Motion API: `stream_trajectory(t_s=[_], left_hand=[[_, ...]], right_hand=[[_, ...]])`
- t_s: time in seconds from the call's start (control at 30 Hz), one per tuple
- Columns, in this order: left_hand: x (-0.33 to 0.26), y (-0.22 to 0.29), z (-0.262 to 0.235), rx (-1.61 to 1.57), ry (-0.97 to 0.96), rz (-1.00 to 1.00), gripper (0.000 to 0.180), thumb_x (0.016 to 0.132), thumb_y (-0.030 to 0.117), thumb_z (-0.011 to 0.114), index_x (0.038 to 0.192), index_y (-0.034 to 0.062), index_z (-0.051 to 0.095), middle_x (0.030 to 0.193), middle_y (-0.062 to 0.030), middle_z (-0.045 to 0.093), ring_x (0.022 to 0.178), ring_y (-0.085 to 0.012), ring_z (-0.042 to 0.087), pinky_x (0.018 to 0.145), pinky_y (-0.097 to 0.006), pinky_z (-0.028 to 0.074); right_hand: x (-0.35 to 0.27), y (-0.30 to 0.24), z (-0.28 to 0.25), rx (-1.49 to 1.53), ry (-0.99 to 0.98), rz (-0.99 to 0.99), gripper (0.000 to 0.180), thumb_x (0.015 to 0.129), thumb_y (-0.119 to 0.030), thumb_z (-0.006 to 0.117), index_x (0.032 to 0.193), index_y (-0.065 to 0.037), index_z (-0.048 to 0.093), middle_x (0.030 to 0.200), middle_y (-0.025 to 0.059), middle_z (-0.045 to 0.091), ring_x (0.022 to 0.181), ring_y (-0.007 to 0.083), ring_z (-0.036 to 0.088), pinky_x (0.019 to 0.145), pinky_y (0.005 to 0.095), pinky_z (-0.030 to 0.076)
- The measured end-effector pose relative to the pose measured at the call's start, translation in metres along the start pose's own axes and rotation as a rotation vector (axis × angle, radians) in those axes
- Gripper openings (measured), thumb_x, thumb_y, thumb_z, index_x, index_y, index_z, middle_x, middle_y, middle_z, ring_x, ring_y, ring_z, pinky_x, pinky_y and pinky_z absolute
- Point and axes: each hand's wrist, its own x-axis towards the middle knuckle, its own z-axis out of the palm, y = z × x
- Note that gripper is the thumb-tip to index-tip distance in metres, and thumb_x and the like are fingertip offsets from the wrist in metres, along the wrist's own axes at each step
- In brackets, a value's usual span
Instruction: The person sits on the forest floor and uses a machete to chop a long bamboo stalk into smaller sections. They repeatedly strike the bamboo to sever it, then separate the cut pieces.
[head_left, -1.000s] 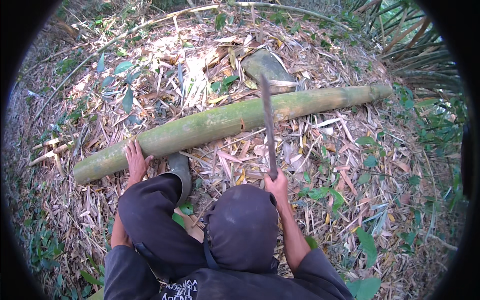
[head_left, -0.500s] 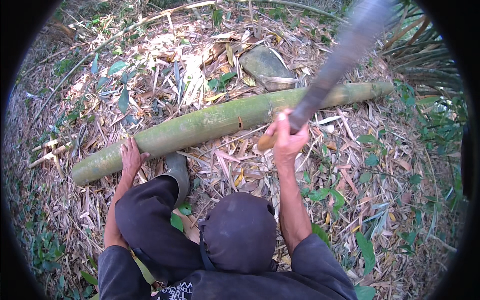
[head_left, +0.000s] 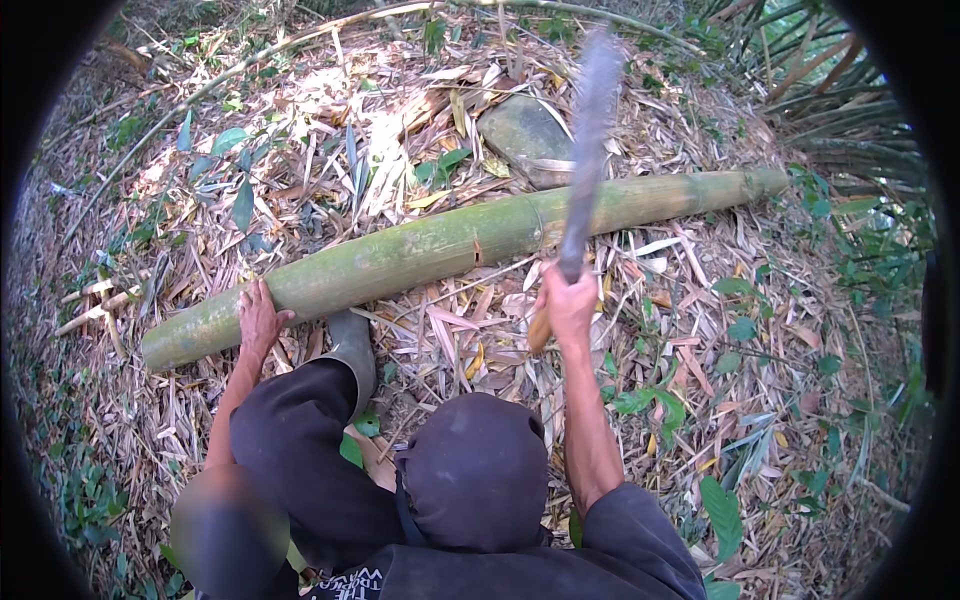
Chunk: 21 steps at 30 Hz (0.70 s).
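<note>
A long green bamboo pole [head_left: 430, 250] lies across the leaf-covered ground, thick end at the left. My left hand [head_left: 258, 318] rests flat on the pole near that thick end. My right hand [head_left: 568, 302] grips the wooden handle of a machete [head_left: 588, 150]. The blade is raised and blurred with motion, pointing up over the middle of the pole. My boot [head_left: 352, 350] stands just in front of the pole, and my dark-trousered knees [head_left: 470, 470] fill the lower middle of the view.
A flat grey stone [head_left: 525, 135] lies just behind the pole. Dry leaves and bamboo husks cover the ground. Thin cut sticks [head_left: 95, 300] lie at the left. Green palm fronds [head_left: 850, 120] and low plants crowd the right side.
The machete swung from blade-down on the pole up and to the right, then came back toward the middle, still raised. My left hand has stayed on the pole.
</note>
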Motion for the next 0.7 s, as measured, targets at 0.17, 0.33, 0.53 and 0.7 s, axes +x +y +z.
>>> stream_trajectory(t_s=[0.17,0.33,0.53,0.7], left_hand=[[0.001,-0.003,0.001,0.001,0.014,-0.004,0.099,0.074,0.044,0.075,0.144,-0.0039,0.024,0.15,-0.021,0.027,0.134,-0.0485,0.029,0.107,-0.053,0.032],[0.012,0.003,0.006,0.001,0.004,0.031,0.1,0.074,0.043,0.075,0.146,-0.0021,0.021,0.151,-0.0195,0.026,0.135,-0.0472,0.028,0.107,-0.055,0.032],[0.001,-0.004,0.004,-0.025,-0.003,0.003,0.098,0.076,0.043,0.073,0.146,0.0001,0.021,0.153,-0.017,0.024,0.138,-0.0431,0.026,0.108,-0.055,0.031],[0.005,0.002,0.002,-0.04,-0.012,0.003,0.097,0.076,0.042,0.073,0.146,0.0002,0.022,0.153,-0.0171,0.024,0.138,-0.0428,0.026,0.107,-0.057,0.03]], right_hand=[[0.003,0.005,0.026,0.223,0.125,-0.221,0.008,0.087,-0.007,0.059,0.082,-0.002,0.056,0.061,0.0045,0.058,0.048,0.0117,0.056,0.049,0.027,0.046],[-0.032,0.143,-0.008,-0.398,-0.2,0.382,0.009,0.081,-0.008,0.058,0.08,0.001,0.056,0.056,0.005,0.057,0.042,0.0135,0.053,0.041,0.0293,0.045],[-0.011,0.007,0.012,-0.25,-0.01,0.03,0.015,0.085,-0.012,0.063,0.089,0.001,0.057,0.059,0.0046,0.057,0.049,0.0111,0.057,0.044,0.0284,0.044],[-0.012,-0.042,0.052,0.2,0.215,-0.463,0.015,0.084,-0.007,0.066,0.093,0.001,0.056,0.064,0.0035,0.059,0.053,0.0109,0.057,0.047,0.0275,0.045]])
